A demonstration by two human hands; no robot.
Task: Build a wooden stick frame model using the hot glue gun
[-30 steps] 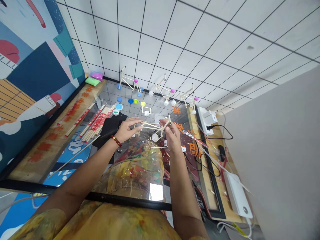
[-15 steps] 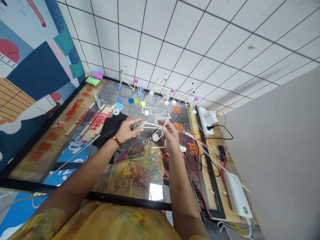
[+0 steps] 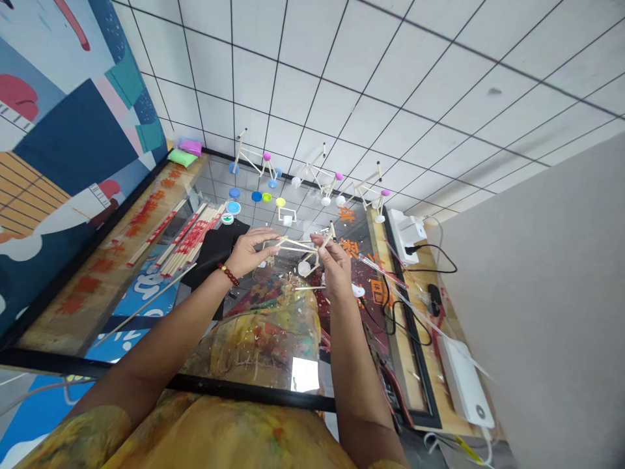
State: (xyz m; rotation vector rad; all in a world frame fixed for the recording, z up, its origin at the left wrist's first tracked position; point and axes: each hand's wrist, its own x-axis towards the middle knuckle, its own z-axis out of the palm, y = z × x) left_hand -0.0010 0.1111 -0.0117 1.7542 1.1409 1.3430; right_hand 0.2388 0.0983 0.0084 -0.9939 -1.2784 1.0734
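Note:
A small frame of pale wooden sticks (image 3: 299, 245) spans the gap between my two hands above the glass tabletop. My left hand (image 3: 251, 253), with a beaded bracelet at the wrist, pinches its left end between thumb and fingers. At the right end, my right hand (image 3: 333, 264) grips the frame near an upright stick with a dark tip. A round white piece (image 3: 303, 268) sits at the lower part of the frame, beside my right fingers. Below lies a loose stick (image 3: 310, 288) on the glass, among small scraps.
Three similar stick models (image 3: 319, 173) stand along the back edge. Coloured lids (image 3: 256, 196) lie before them. Red-wrapped stick bundles (image 3: 193, 240) are at left, with a black cloth (image 3: 208, 260). Cables and a white power strip (image 3: 463, 378) are at right.
The stick frame has tilted slightly in my hands, and its dark-tipped upright sits a little farther right. Both hands keep their grip, almost unmoved.

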